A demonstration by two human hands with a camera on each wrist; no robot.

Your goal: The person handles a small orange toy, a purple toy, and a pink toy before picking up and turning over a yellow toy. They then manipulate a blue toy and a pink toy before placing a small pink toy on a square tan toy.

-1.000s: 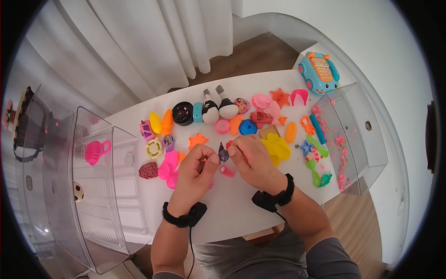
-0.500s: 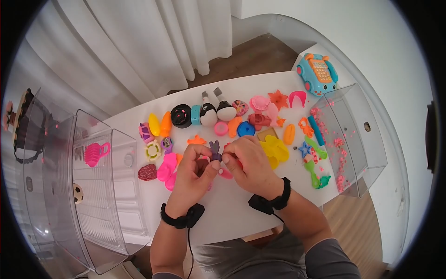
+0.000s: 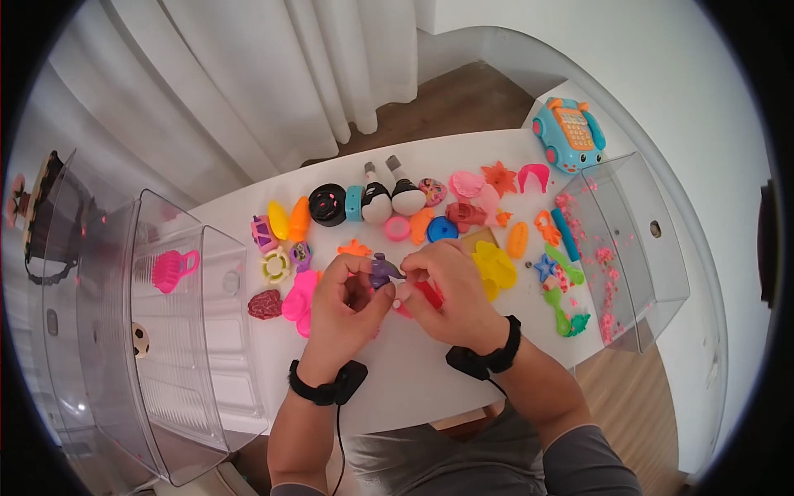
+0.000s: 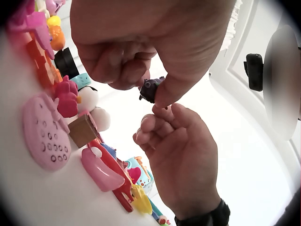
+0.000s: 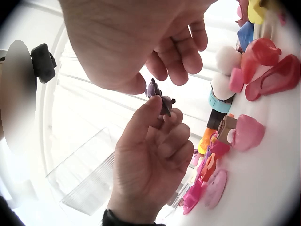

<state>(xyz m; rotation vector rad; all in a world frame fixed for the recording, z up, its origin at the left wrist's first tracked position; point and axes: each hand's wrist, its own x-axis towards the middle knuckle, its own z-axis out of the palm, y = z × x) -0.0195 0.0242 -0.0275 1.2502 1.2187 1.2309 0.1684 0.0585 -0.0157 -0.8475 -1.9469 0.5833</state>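
A small purple figure (image 3: 381, 270) is pinched between the thumb and fingers of the left hand (image 3: 346, 302) above the middle of the table. Close on its other side is the right hand (image 3: 448, 291), thumb and fingertips near the figure's thin end. In the left wrist view the figure (image 4: 151, 89) looks dark, held in the left hand (image 4: 155, 42), with the right hand (image 4: 183, 155) just below. From the right wrist, the figure (image 5: 160, 98) stands between the left thumb and fingers, and the right hand (image 5: 136, 42) has loosely bent fingers beside it; contact is unclear.
Many toys lie about the white table (image 3: 397, 380), among them a yellow piece (image 3: 495, 264), a blue lid (image 3: 442, 229) and a black wheel (image 3: 327, 204). Clear bins stand left (image 3: 178, 364) and right (image 3: 637, 248). A toy phone (image 3: 569, 136) is at the back right.
The purple figure has been turned between the hands, from upright with its prongs up to a sideways pose. Both hands stay near the same place.
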